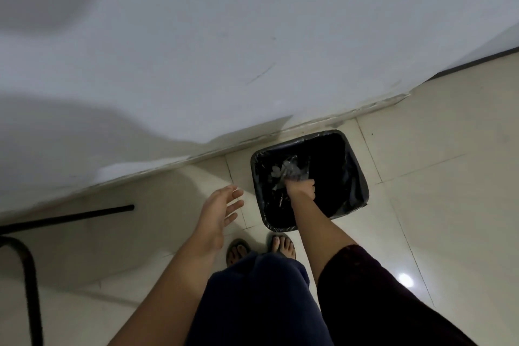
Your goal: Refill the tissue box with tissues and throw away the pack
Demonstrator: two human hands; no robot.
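A black bin [354, 168] lined with a black bag stands on the tiled floor against the white wall. My right hand [301, 187] reaches down inside the bin's mouth, its fingers closed on a crumpled clear plastic pack [290, 168]. To the left of the bin, above the floor, my left hand [222, 205] hovers with fingers spread and nothing in it. The tissue box is not in view.
The white wall [252, 50] fills the upper half, meeting the cream tiles [435, 177] along a skirting line. Black metal furniture legs [31, 270] stand at the left. My feet in sandals [261, 247] are just in front of the bin.
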